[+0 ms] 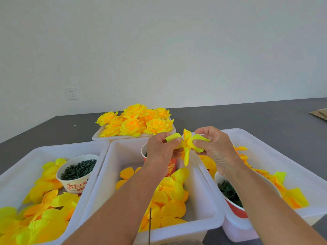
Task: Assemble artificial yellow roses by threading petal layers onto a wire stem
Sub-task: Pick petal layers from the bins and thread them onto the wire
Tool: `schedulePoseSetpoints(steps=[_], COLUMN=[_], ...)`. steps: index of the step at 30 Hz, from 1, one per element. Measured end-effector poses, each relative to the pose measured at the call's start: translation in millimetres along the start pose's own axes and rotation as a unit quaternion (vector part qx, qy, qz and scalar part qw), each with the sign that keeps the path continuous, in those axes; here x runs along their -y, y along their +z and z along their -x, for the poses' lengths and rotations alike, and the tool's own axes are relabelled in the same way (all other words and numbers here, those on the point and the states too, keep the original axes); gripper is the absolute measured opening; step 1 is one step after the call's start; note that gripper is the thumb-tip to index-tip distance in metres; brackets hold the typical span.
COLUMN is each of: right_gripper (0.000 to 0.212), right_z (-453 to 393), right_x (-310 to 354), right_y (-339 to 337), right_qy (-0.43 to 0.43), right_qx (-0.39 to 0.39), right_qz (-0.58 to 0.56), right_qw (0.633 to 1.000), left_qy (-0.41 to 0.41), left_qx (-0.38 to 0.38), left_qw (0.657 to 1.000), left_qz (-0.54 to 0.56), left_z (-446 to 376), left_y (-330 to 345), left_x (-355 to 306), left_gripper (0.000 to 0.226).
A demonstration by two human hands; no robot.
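1. Two hands meet at the middle of the view, above the centre bin (113, 174). The left hand (160, 149) pinches one lobe of a yellow petal layer (186, 147); the right hand (212, 147) pinches the opposite lobe, so both are clamped on the same piece and nearly touching.
2. That layer hangs between the fingertips, one lobe up toward 12 o'clock and one drooping toward 6.
3. Judging by the grip, the step is spreading or opening a layer before it goes on a stem. Whether a stem already runs through it I cannot tell.
4. One thin dark wire (150, 225) stands at 6 o'clock, near the bin's front edge, well apart from the hands.
5. Loose petals (169, 197) fill the centre bin; more lie in the bins at 8 and 4 o'clock, each with a cup of dark green parts (79, 169).
6. Finished roses (134, 121) sit on a tray at 11 o'clock.
7. Next, I judge, the layer's centre hole needs finding and lining up with the wire tip, with a light grip so the thin material does not tear.
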State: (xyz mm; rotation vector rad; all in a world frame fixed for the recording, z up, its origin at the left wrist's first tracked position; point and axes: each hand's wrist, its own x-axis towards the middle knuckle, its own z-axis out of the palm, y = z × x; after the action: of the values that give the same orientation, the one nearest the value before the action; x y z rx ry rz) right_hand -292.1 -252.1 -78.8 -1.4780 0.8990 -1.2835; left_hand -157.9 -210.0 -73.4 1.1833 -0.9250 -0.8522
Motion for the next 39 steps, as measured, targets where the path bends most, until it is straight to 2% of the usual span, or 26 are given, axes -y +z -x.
schedulePoseSetpoints(steps=[3, 6, 8, 12, 14, 18, 20, 25, 31, 34, 39], right_gripper=[0.027, 0.025, 0.027, 0.019, 0.013, 0.024, 0.024, 0.020, 0.022, 0.023, 0.012], right_z=[1, 2, 2, 3, 5, 6, 5, 4, 4, 5, 3], right_x=[2, 1, 1, 1, 1, -2, -2, -2, -1, -1, -2], right_y=[-2, -1, 0, 0, 2, 3, 3, 3, 4, 5, 7], right_qy=[-0.001, -0.001, 0.003, -0.020, -0.040, -0.077, -0.091, -0.100, -0.113, -0.118, -0.106], right_qx=[0.005, 0.008, -0.005, -0.022, -0.026, -0.035, -0.035, -0.042, -0.041, -0.038, -0.064], right_qz=[0.005, 0.026, 0.029, 0.056, 0.103, 0.225, 0.245, 0.246, 0.257, 0.270, 0.289], right_qw=[1.000, 1.000, 1.000, 0.998, 0.994, 0.971, 0.964, 0.963, 0.959, 0.955, 0.949], left_qy=[-0.007, 0.006, 0.021, 0.045, 0.048, 0.087, 0.106, 0.119, 0.176, 0.153, 0.101], left_qx=[-0.027, -0.029, -0.033, 0.023, 0.051, 0.048, 0.040, 0.011, -0.023, -0.032, -0.029], left_qw=[0.999, 0.999, 0.999, 0.996, 0.994, 0.984, 0.976, 0.965, 0.904, 0.911, 0.940], left_qz=[0.019, 0.011, -0.003, -0.078, -0.088, -0.148, -0.185, -0.235, -0.390, -0.383, -0.324], left_z=[-1, 0, 0, 3, 6, 7, 6, 3, 1, -1, -3], left_y=[-1, -1, -2, 0, 1, 2, 2, 2, 2, 3, 2], left_x=[-2, -2, -2, -1, -1, -1, 0, 3, 7, 7, 8], left_gripper=[0.016, 0.012, 0.018, 0.030, 0.029, 0.015, 0.007, 0.017, 0.012, 0.012, 0.003])
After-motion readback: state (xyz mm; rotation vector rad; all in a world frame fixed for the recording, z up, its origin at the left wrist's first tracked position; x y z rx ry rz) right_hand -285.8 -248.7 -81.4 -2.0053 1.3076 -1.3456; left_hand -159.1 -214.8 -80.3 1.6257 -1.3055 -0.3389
